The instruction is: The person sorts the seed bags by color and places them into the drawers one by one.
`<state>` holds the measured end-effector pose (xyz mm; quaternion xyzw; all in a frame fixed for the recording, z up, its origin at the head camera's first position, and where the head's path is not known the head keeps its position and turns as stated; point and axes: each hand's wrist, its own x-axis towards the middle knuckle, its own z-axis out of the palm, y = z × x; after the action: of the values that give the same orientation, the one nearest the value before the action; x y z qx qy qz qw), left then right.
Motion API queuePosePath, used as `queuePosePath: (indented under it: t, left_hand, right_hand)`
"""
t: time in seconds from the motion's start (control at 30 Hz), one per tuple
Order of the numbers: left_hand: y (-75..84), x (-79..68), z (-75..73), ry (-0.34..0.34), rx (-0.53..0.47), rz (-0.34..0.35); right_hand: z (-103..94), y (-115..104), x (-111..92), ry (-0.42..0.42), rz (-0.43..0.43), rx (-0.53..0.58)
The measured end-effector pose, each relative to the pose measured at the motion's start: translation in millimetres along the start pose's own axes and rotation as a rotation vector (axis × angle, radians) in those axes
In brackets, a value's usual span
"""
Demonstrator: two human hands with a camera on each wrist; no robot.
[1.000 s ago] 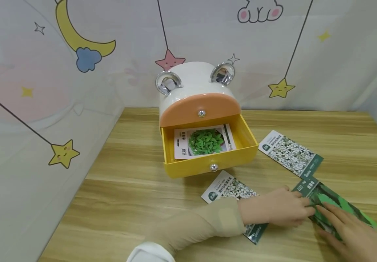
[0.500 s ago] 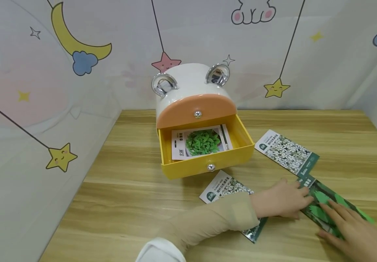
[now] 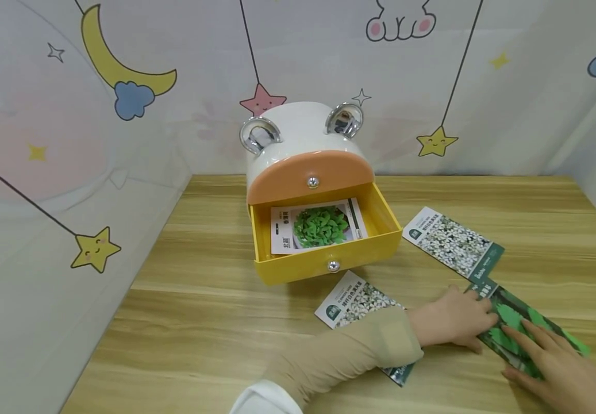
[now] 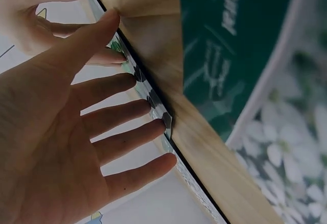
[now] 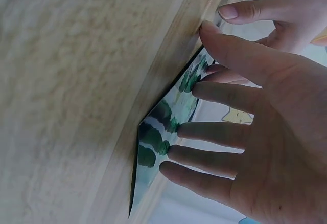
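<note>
A dark green packet [image 3: 507, 313] printed with green leaves lies flat at the right of the table. My left hand [image 3: 455, 317] touches its left end with extended fingertips, palm down. Across the near side of the same packet my right hand [image 3: 561, 362] rests with spread, straight fingers. Both wrist views show fingertips on the packet, the left hand [image 4: 76, 127] and the right hand [image 5: 265, 121] having their thumbs at its edge. Under my left sleeve lies a white-flower seed packet [image 3: 362, 302], partly hidden by the forearm.
Behind stands a white animal-shaped box [image 3: 305, 126] with silver ears. Its yellow lower drawer [image 3: 298, 270] is pulled out and holds a leafy green packet [image 3: 320, 226]. Another white-flower packet [image 3: 453, 241] lies right of the drawer, meeting the dark green packet's top corner.
My left hand and forearm have shifted a little right and away from me along the packet's end. The right hand stays on the packet. The head view has tilted slightly.
</note>
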<state>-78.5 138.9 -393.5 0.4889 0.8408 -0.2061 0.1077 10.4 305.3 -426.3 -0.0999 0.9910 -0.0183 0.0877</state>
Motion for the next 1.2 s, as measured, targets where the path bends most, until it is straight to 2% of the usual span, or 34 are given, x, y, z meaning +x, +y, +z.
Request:
queuePosePath:
  t: [0.2, 0.5, 0.87, 1.07, 1.2]
  left_hand:
    - [-1.7, 1.8, -0.6, 0.030, 0.012, 0.009]
    - [-3.1, 4.3, -1.3, 0.093, 0.007, 0.017]
    - [-2.9, 9.5, -4.1, 0.096, 0.017, 0.035]
    - [-6.0, 9.3, -3.6, 0.099, 0.000, 0.096]
    - [-8.1, 10.8, -1.1, 0.120, 0.003, 0.154]
  right_hand:
    - [0.4, 2, 0, 0.005, -0.005, -0.002]
    - [5.3, 10, 1, 0.066, 0.030, 0.001]
    - [3.0, 6, -1, 0.109, 0.049, -0.028]
    - [0.1, 1, -4, 0.057, 0.072, -0.047]
    - [3.0, 0, -6, 0.075, 0.075, -0.029]
